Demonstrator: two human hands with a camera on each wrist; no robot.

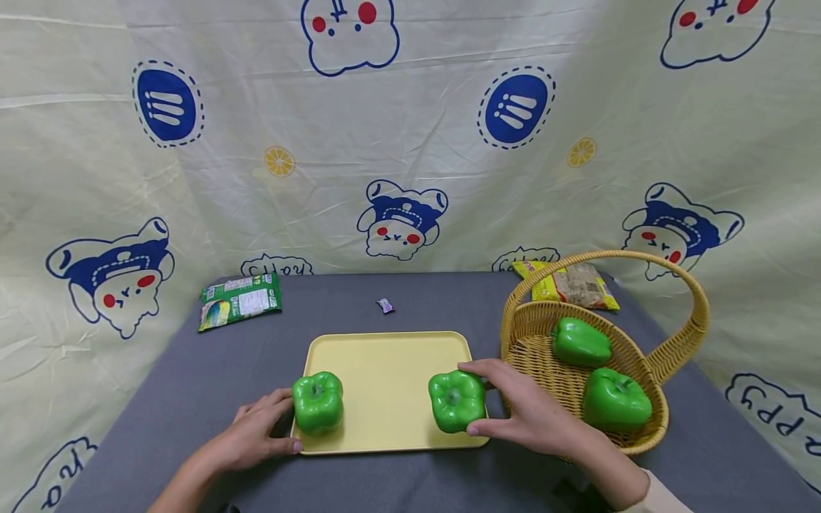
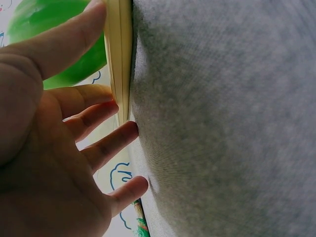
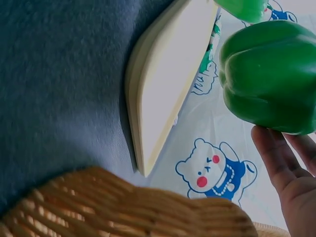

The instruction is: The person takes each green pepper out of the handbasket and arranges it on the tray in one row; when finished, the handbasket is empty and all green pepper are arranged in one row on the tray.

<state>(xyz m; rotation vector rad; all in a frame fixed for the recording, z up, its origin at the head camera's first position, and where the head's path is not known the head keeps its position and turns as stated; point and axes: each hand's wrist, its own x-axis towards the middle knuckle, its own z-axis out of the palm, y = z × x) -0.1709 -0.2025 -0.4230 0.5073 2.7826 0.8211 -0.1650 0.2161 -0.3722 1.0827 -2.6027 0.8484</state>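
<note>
A pale yellow tray (image 1: 388,388) lies on the grey tabletop in the head view. One green bell pepper (image 1: 318,403) sits at its left end. Beside that end is my left hand (image 1: 259,429), its extended fingers at the tray's rim; in the left wrist view the thumb (image 2: 74,42) reaches the rim too. My right hand (image 1: 529,410) grips a second green bell pepper (image 1: 456,401) between thumb and fingers over the tray's right end. The right wrist view shows this held pepper (image 3: 271,76) raised above the tray (image 3: 165,84).
Right of the tray stands a wicker basket (image 1: 539,370) with a tall handle, holding two green bell peppers (image 1: 580,342). Behind it lies a yellow packet (image 1: 577,286). A green packet (image 1: 241,301) rests at the back left, and a small purple wrapper (image 1: 385,306) lies behind the tray.
</note>
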